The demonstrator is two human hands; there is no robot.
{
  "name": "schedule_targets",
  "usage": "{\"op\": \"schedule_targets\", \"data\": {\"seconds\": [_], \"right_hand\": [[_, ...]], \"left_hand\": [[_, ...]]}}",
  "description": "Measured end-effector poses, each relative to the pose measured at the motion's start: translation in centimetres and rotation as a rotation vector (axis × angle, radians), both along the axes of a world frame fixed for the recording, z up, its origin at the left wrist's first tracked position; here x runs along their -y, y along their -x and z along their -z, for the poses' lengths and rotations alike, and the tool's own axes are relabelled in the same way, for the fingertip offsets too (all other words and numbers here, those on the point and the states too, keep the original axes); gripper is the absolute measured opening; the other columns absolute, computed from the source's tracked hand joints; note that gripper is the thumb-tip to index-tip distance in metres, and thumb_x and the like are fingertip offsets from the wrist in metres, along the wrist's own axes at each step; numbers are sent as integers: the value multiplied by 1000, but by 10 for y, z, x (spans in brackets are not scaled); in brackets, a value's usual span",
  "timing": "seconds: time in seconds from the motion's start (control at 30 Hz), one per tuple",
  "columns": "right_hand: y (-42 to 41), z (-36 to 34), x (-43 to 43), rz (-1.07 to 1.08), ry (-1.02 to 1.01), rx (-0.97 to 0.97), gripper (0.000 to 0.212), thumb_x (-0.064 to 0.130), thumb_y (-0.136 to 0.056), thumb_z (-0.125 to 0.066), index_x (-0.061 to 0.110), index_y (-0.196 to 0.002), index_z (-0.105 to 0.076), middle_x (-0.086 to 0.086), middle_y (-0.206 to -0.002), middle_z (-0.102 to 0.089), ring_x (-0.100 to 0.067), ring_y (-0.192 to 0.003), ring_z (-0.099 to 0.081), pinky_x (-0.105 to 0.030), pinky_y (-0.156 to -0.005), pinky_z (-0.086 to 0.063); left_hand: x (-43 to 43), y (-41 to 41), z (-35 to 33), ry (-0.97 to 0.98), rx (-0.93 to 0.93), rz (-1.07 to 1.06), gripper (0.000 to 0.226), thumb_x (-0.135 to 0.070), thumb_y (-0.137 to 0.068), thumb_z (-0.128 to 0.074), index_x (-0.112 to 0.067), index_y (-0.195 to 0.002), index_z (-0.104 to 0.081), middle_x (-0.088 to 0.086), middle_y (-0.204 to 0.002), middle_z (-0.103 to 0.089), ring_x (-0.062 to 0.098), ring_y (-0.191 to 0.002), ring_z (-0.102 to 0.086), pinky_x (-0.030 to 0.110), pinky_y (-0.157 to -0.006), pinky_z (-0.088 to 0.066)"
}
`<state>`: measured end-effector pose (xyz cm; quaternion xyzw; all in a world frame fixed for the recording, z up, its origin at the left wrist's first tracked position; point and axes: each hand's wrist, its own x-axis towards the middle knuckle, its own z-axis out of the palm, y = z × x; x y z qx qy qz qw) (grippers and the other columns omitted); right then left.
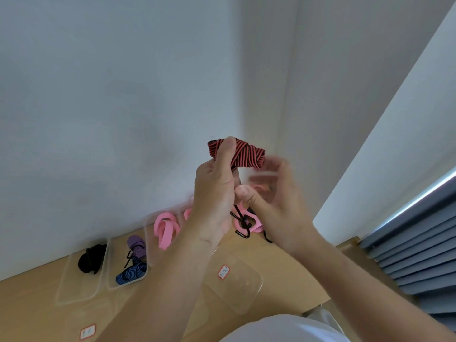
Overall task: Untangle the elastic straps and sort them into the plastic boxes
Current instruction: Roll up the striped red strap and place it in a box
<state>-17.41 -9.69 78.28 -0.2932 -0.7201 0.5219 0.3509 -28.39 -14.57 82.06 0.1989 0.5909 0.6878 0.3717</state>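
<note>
My left hand (216, 191) is raised above the table and pinches a red-and-black striped elastic strap (243, 153) between thumb and fingers. My right hand (274, 193) is beside it, blurred, with its fingers curled at the strap's right end. Below the hands a tangle of pink strap (255, 222) and black cord (243, 224) lies on the table. Clear plastic boxes stand in a row: one with a black strap (91, 259), one with purple and blue striped straps (134, 262), one with a pink strap (164, 229).
The wooden table (283, 265) meets a white wall behind. A clear box lid or box with a red-edged label (233, 277) lies under my forearms, another labelled one (87, 332) at the near left. Grey blinds (419, 255) are at the right.
</note>
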Motion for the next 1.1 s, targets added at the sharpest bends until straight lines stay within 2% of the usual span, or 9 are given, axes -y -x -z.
{"op": "schedule_targets", "data": {"seconds": [0.1, 0.2, 0.27, 0.33, 0.43, 0.73, 0.83, 0.97, 1.1], "right_hand": [[4, 5, 20, -143, 442, 30, 54, 64, -84, -68, 21, -115, -56, 0, -89, -75, -14, -80, -72, -37, -74, -59], [4, 1, 29, -206, 516, 45, 31, 43, -98, -59, 16, -112, -57, 2, -69, -69, -18, -60, -67, -40, -72, -62], [5, 0, 33, -133, 304, 180, 29, 45, -101, -52, 20, -113, -56, 9, -70, -65, -5, -57, -63, -18, -60, -53], [3, 1, 39, -22, 3, 259, 30, 49, -99, -49, 26, -117, -50, 15, -83, -63, 4, -76, -62, -8, -63, -44], [-5, 5, 47, -39, -282, 214, 35, 50, -97, -50, 23, -118, -51, 15, -96, -58, -2, -84, -57, -15, -66, -43], [-8, 33, 28, -24, -812, 100, 29, 28, -98, -60, 4, -87, -72, -3, -79, -62, -18, -61, -54, -35, -47, -46], [-6, 32, 32, -59, -606, 111, 43, 35, -104, -46, 7, -74, -59, 3, -74, -50, -16, -64, -46, -28, -53, -40], [4, 15, 38, 26, 50, -31, 56, 39, -108, -38, 5, -63, -37, 0, -58, -40, -16, -57, -38, -18, -55, -34], [9, -4, 35, 53, 598, -184, 56, 33, -108, -41, 15, -56, -31, -4, -54, -33, -24, -52, -34, -31, -55, -36]], "left_hand": [[-4, 1, 3, -57, 84, -70, 45, -48, -99, -58, -19, -71, -37, -8, -50, -19, 11, -42, -17, 23, -43, -21], [-6, 3, 6, -93, 112, -117, 41, -45, -101, -57, -20, -74, -38, -7, -53, -18, 11, -43, -14, 21, -40, -18], [-6, 4, 8, -95, 127, -146, 40, -44, -101, -57, -20, -74, -39, -7, -53, -19, 10, -43, -14, 22, -40, -16], [-6, 7, 11, -99, 133, -170, 41, -45, -100, -57, -20, -73, -39, -7, -53, -20, 10, -43, -15, 21, -39, -18], [-8, 15, 13, -81, 126, -204, 41, -47, -100, -55, -20, -75, -38, -8, -52, -20, 11, -42, -16, 20, -38, -21], [-12, 23, 27, -36, 325, -188, 45, -56, -95, -55, -12, -98, -49, -5, -60, -15, 13, -48, -13, 25, -44, -15], [-14, 23, 30, -36, 386, -198, 41, -54, -96, -57, -13, -92, -52, -6, -56, -26, 11, -43, -22, 22, -38, -23], [-20, 21, 33, -87, 407, -213, 34, -44, -101, -57, -11, -92, -59, 0, -55, -50, 14, -42, -47, 22, -41, -40], [-22, 25, 38, -189, 241, -217, 32, -37, -100, -60, -7, -92, -67, 4, -60, -59, 22, -50, -60, 40, -55, -59]]}}
